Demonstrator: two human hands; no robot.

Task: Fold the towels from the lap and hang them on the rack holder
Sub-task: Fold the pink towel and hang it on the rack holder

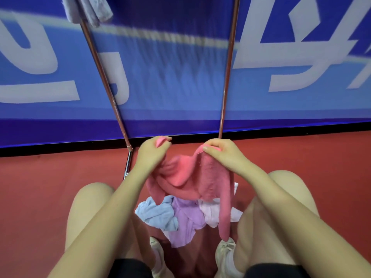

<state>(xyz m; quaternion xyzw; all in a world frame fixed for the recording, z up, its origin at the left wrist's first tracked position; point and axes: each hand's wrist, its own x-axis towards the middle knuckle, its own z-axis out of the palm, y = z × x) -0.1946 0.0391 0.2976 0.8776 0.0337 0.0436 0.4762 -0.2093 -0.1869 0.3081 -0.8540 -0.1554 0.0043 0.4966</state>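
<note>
we hold up a pink towel (186,177)
left hand (152,152) & right hand (218,152) each pinch a top corner; blue towel (156,214) + purple towel (187,219) lie below.

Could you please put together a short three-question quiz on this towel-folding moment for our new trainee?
1. True or false: both hands pinch the pink towel.
2. Which towel lies leftmost in the pile between the knees: A) purple towel, B) light blue towel, C) white towel?
3. Fill in: a ____ towel already hangs on the rack at top left.

Key:
1. True: the left hand and right hand each pinch an upper corner.
2. B.
3. Grey: the grey towel.
</note>
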